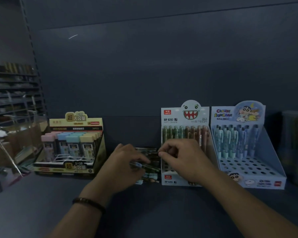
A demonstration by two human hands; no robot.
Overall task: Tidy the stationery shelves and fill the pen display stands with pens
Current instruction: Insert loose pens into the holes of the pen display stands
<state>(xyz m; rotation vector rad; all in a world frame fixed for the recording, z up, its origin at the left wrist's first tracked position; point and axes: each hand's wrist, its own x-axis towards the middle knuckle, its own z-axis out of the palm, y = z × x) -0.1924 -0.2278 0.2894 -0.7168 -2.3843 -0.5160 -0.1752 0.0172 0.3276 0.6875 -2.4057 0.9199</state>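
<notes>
A loose pile of dark green pens (149,170) lies on the shelf between my hands, left of the white monster-face display stand (184,117). That stand holds a back row of green and brown pens (186,133); its front holes show bare. My left hand (126,162) rests on the pile with its fingers closed around pens. My right hand (181,157) hovers in front of the stand, thumb and forefinger pinched on the end of a pen from the pile. The blue cartoon display stand (248,152) on the right holds several light blue pens (230,140) in its back rows.
A yellow box of pencil-lead cases (70,143) stands at the left. A dark container (296,148) sits at the far right. Clear plastic bins and more shelves (12,100) lie beyond the left edge. The dark shelf surface (144,212) stretches toward me.
</notes>
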